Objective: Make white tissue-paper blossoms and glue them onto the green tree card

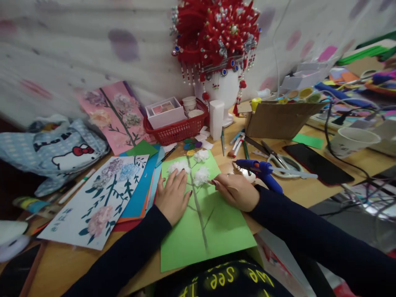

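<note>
My left hand (173,198) lies flat with fingers apart on the green sheet of paper (222,231), its fingertips at the lower edge of a white ruffled flower (179,167). A grey branching stem (198,210) runs down the sheet. My right hand (236,191) is closed in a pinch over the sheet's right side, fingertips beside a second white flower (201,176). Whatever those fingers hold is hidden or too small to name. Another white flower (201,155) sits higher up. A blue glue gun (262,170) rests just beyond my right hand.
Left lie a finished flower picture (71,218) and coloured paper (136,202). Behind stand a red basket (177,128), a head stand (222,90) with a red headdress (222,33), and a cardboard box (275,121). Scissors (284,163), a phone (318,163) and a paper cup (349,142) are right.
</note>
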`<state>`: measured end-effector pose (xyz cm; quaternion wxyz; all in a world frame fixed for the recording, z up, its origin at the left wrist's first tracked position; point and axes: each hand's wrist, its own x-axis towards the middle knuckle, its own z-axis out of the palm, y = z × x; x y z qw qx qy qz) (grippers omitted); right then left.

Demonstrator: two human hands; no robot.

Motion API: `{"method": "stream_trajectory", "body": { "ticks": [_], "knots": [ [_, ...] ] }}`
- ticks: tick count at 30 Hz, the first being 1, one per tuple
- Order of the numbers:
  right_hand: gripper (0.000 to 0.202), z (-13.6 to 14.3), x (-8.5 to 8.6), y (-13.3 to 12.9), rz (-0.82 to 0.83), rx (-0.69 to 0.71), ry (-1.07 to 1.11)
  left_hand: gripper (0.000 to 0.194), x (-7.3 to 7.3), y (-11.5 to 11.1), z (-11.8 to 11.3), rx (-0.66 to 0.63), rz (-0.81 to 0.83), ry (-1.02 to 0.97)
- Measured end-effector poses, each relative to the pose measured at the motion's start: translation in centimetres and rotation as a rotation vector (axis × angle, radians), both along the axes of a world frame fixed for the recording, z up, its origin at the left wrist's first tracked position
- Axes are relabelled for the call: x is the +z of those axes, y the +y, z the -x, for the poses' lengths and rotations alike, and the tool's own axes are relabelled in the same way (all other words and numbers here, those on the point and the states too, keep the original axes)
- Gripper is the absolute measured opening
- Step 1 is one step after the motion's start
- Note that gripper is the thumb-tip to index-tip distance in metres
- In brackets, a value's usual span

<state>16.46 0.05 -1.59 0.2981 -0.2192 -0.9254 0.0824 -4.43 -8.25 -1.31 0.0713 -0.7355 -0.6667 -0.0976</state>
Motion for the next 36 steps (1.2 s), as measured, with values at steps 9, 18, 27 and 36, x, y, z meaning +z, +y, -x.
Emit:
{"method": "stream_trajectory", "body": {
  "ticks": [9,18,27,36],
  "knots": [
    [0.028,0.6,0.4,0.1,0.129,-0.018,-0.006,0.037,-0.3,-0.4,-0.1,0.061,0.018,0.019],
    [0.033,0.1,0.3,-0.1,0.292,-0.041,0.223,0.035,-0.8,-0.7,0.0,0.043,-0.084,-0.033],
    [0.037,-1.0,-0.5,-0.4,0.332,0.023,0.498,0.015,2.3,-0.7,4.9,0.327,-0.057,-0.282],
    [0.028,-1.1,-0.9,-0.3,0.268,0.082,0.526,0.010,0.8,0.6,3.7,0.267,0.123,-0.433]
  ]
}}
